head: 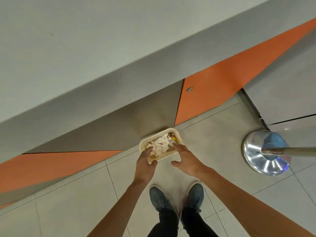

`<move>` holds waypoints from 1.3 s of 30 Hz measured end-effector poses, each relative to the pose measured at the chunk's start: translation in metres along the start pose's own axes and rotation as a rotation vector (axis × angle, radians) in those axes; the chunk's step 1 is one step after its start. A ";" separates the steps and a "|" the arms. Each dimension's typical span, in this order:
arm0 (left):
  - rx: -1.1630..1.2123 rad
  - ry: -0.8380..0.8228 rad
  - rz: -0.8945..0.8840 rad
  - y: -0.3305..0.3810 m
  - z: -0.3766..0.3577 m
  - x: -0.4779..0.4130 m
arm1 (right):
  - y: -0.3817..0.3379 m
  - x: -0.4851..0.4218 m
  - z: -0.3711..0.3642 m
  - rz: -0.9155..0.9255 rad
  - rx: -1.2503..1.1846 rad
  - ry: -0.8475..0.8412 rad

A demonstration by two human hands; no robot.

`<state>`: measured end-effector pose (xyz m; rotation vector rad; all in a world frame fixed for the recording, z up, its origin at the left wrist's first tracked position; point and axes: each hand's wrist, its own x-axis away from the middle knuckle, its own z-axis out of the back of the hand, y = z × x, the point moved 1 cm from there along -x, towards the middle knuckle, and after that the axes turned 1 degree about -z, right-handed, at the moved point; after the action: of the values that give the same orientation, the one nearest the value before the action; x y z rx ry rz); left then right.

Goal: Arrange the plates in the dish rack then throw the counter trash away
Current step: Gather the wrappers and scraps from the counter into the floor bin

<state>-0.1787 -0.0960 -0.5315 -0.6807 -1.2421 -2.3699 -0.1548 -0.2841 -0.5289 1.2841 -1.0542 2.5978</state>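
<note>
Cream tray [166, 155] gripped at corner by left hand [145, 161], right hand [186, 158] spread beside rim

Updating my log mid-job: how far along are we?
Done: cannot confirm; no plates or rack in view. In hand: the left hand grips a beige tray of crumpled napkins, the open right hand at its edge, over the tiled floor. Left: the trash is still in the tray, not yet binned.

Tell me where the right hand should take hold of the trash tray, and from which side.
Probably the near right rim of the tray, coming from the right: the left hand pinches the near left corner, and crumpled tissue fills the middle.
</note>
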 end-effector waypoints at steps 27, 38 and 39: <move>-0.429 0.122 -0.597 0.424 0.143 0.126 | -0.137 0.275 0.323 0.373 0.091 0.454; -0.876 0.021 -0.511 0.486 0.154 0.066 | -0.168 0.268 0.428 0.238 0.153 0.481; -0.910 0.022 -0.510 0.491 0.155 0.062 | -0.173 0.267 0.444 0.221 0.165 0.507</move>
<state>0.0697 -0.2367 -0.0985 -0.6080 -0.2553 -3.3620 0.0311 -0.4806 -0.0547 0.4857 -0.9418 2.9841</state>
